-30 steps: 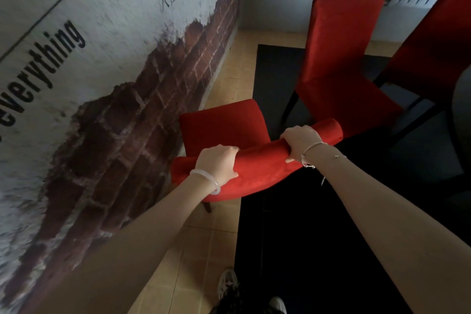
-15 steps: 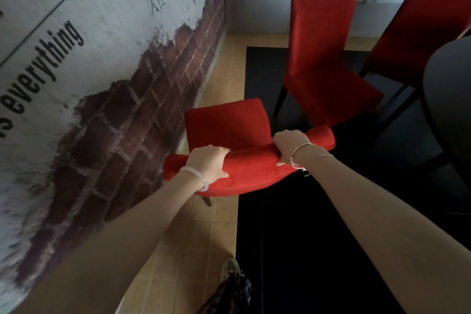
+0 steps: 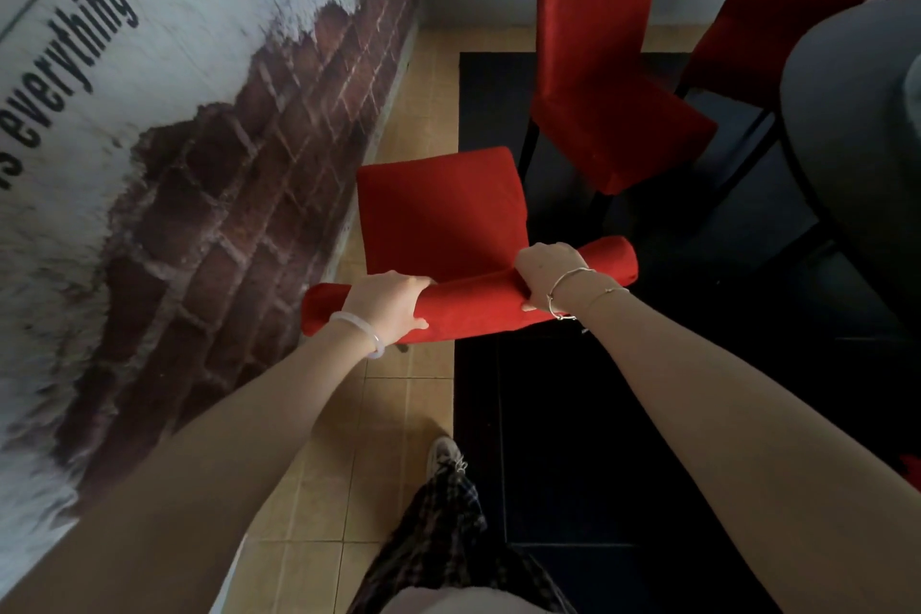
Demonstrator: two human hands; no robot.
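A red upholstered chair (image 3: 438, 214) stands in front of me, seen from behind and above, its seat pointing away. My left hand (image 3: 386, 304) grips the left part of the chair's padded top rail (image 3: 468, 307). My right hand (image 3: 550, 272) grips the same rail near its right end, fingers curled over the far side. Both arms are stretched forward. The chair's legs are mostly hidden under the backrest.
A wall (image 3: 199, 140) with a painted brick mural runs close along the left. Two more red chairs (image 3: 598, 80) (image 3: 797, 0) stand ahead by a dark round table (image 3: 857, 115) at right. A black rug (image 3: 623, 414) covers tan floor tiles (image 3: 349, 464). My shoe (image 3: 443, 456) steps forward below.
The held chair has shifted a little towards the wall and the view has moved forward. My foot and patterned trouser leg have come into view. Both hands keep their grip.
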